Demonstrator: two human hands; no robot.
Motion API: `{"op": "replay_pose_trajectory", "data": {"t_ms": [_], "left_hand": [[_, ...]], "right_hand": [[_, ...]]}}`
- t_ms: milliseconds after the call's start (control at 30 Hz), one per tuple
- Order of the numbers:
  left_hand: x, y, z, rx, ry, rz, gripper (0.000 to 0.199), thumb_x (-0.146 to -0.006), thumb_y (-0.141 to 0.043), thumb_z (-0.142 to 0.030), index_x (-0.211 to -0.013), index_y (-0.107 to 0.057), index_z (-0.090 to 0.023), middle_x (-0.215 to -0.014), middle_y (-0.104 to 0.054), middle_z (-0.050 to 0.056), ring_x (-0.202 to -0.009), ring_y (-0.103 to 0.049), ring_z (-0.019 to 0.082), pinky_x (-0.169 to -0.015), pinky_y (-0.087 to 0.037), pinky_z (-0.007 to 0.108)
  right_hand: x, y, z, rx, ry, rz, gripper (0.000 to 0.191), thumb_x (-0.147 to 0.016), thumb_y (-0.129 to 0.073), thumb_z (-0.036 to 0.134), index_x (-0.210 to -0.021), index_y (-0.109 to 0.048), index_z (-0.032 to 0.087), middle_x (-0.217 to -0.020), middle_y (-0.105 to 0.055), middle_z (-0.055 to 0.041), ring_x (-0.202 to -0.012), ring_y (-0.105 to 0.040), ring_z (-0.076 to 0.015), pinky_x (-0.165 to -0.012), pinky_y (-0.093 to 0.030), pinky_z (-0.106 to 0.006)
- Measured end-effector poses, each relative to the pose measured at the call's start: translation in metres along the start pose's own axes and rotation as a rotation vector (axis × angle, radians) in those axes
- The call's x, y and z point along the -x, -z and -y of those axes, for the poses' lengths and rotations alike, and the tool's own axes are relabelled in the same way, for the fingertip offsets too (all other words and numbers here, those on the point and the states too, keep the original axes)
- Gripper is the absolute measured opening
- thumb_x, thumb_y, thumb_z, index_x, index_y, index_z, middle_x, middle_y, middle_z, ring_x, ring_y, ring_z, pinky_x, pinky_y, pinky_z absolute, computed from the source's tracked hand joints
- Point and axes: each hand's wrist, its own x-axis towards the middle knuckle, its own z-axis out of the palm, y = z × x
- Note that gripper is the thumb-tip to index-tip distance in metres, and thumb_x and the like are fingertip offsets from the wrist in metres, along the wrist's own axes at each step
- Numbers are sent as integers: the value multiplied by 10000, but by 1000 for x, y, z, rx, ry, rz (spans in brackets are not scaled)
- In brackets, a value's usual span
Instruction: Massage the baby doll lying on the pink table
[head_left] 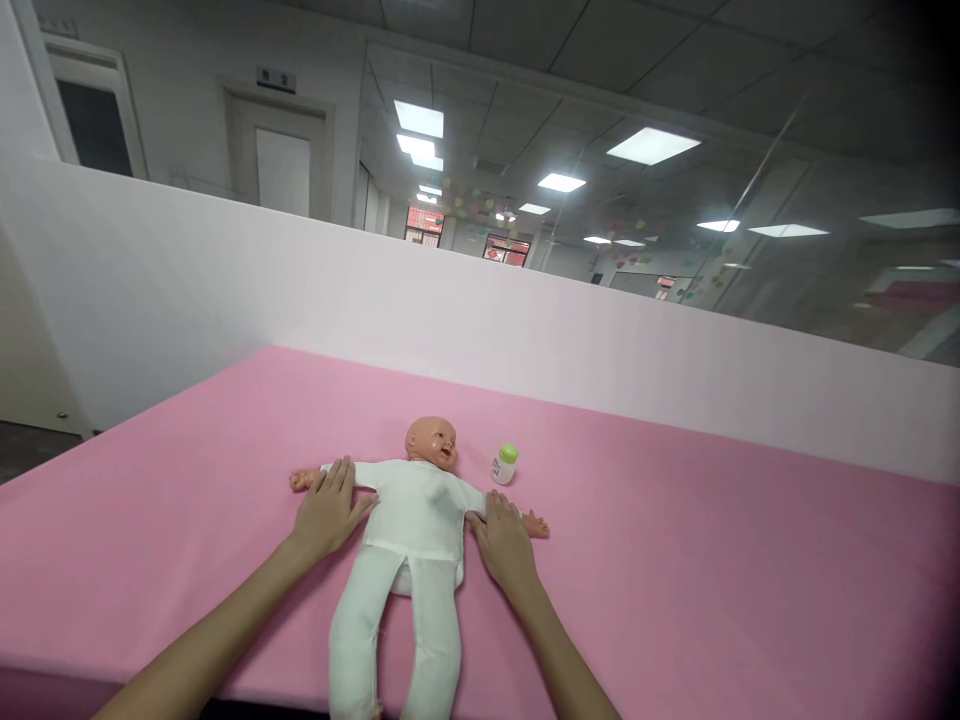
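A baby doll (416,510) in white clothes lies on its back on a pink-covered table (660,560), its arms stretched out to both sides and its head turned to the right. My left hand (328,508) rests on the doll's sleeve at the left, fingers extended, thumb pointing toward the torso. On the other sleeve lies my right hand (504,540), also flat with fingers stretched out. The doll's small hands stick out beyond my hands. Just above my right hand, a small clear bottle with a green cap (505,464) stands beside the doll's head.
A low white wall (450,310) runs along the table's far edge, with glass above it. Behind the glass are ceiling lights and another room. Doors (281,160) are at the back left. The table's left edge slopes toward the lower left.
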Motion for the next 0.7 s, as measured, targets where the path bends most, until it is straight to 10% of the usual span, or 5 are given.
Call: {"op": "replay_pose_trajectory", "data": {"t_ms": [300,533,700], "left_hand": [[-4,36,-28,180,-22,-48,792,-1047,-268,-579,-1571,-389,3,-1650,-355,235,-1566,-283,348,-1273,-230,541],[-2,38,-72,509,-174,295,825,-1037,-257,-666,-1670,-220,-139,-1738,-91,116,-1614,-63,281,-1312,-119,485],[-5,21,-62,465,-183,360,884,-1028,-220,-692,-1677,-143,-96,-1737,-16,130,-1615,-25,280,-1310,-100,466]], "right_hand": [[-8,22,15,-269,-42,-22,754,-1057,-303,578,-1563,-434,35,-1641,-385,-198,-1546,-334,-326,-1273,-255,-495],[-10,20,61,-487,215,158,804,-1043,-290,652,-1638,-308,111,-1704,-255,-125,-1593,-215,-276,-1307,-180,-498],[-10,17,61,-445,193,196,753,-1057,-296,601,-1629,-335,112,-1696,-276,-137,-1585,-241,-285,-1300,-195,-510]]}}
